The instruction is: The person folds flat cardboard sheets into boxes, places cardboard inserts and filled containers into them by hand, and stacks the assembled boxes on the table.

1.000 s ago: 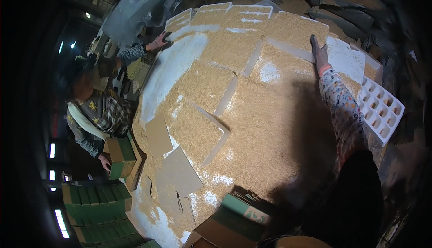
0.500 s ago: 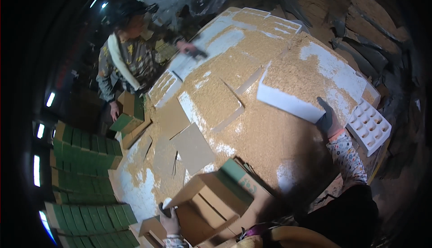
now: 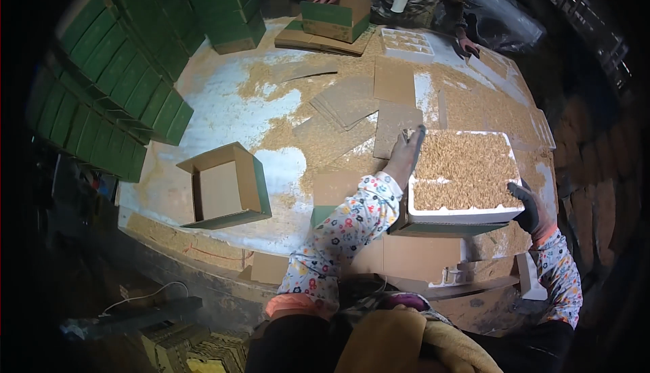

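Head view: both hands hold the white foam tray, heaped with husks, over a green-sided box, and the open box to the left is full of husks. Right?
Not quite. In the head view the open box at left is empty, its bare cardboard floor showing. The rest holds: left hand and right hand grip the white foam tray, husk-heaped, over the green-sided box.

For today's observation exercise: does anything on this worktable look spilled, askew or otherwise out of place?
Yes. Tan husk-like bedding is strewn loose across the table, among flat cardboard sheets lying at odd angles. The white tray, held by the left hand and right hand, is heaped with it.
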Demonstrator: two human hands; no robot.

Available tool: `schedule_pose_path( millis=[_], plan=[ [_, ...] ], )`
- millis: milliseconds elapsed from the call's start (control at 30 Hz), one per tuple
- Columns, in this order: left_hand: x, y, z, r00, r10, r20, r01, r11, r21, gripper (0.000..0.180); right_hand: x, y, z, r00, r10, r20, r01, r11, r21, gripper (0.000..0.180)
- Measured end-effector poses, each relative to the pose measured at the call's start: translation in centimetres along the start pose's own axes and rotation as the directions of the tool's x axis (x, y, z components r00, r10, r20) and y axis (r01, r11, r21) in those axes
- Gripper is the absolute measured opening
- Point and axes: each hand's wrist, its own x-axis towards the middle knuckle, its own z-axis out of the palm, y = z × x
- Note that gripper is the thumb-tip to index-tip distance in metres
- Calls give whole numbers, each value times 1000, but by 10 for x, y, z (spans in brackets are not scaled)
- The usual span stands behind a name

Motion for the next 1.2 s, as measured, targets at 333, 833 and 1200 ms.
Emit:
schedule_pose_path(
  millis=[333,833,1200],
  plan=[
    [95,-4,-109,995,-10,-95,92,359,929,47,21,52,37,869,486,-95,-465,866,184,17],
    [30,89,-3,575,568,589,-591,-210,779,39,21,-36,58,794,-232,-562,133,968,-210,58],
    [-78,16,33,623,-523,582,-766,-255,590,52,24,23,67,950,241,200,-26,696,-717,70]
  ],
)
